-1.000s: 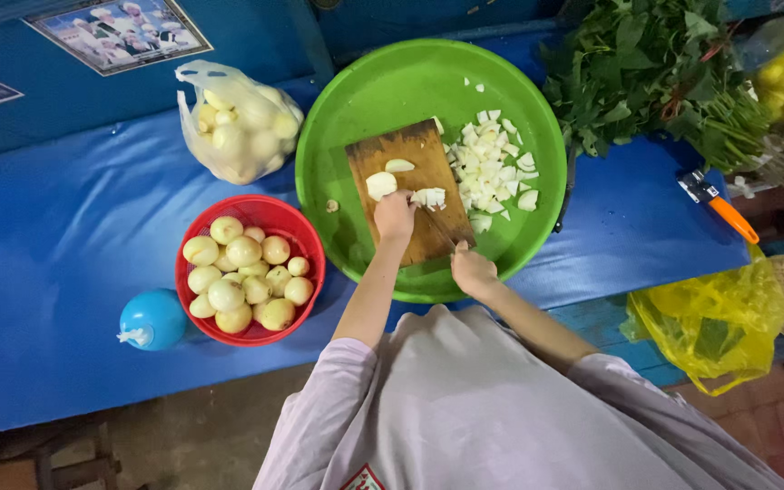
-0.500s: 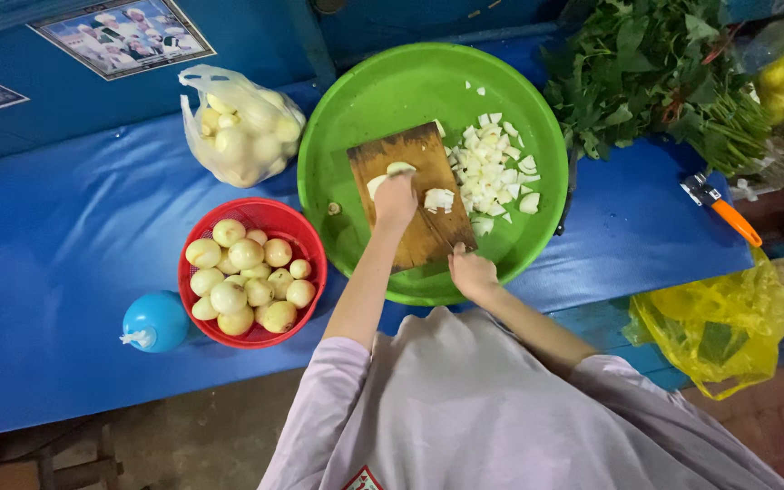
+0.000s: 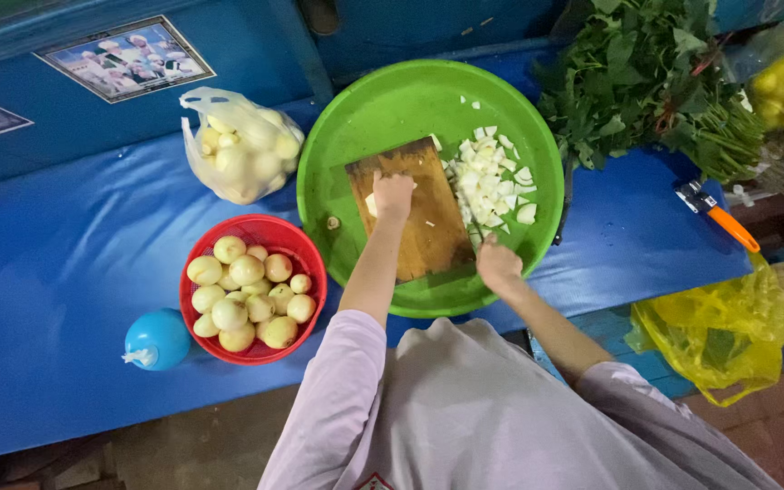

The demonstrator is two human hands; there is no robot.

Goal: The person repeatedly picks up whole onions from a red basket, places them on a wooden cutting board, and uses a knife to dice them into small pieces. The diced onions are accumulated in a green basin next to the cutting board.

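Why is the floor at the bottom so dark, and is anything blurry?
Head view: light falls brightly on the green tray and blue table, leaving the floor shadowed; the right hand looks slightly soft; the edges bend a little from the wide lens.

One green basin, one wooden cutting board, one heap of white diced pieces. One red basket with about eleven peeled onions showing. One clear bag of onions, one yellow bag, one blue balloon, one bunch of greens, one orange-handled peeler. Two hands: left hand, right hand.
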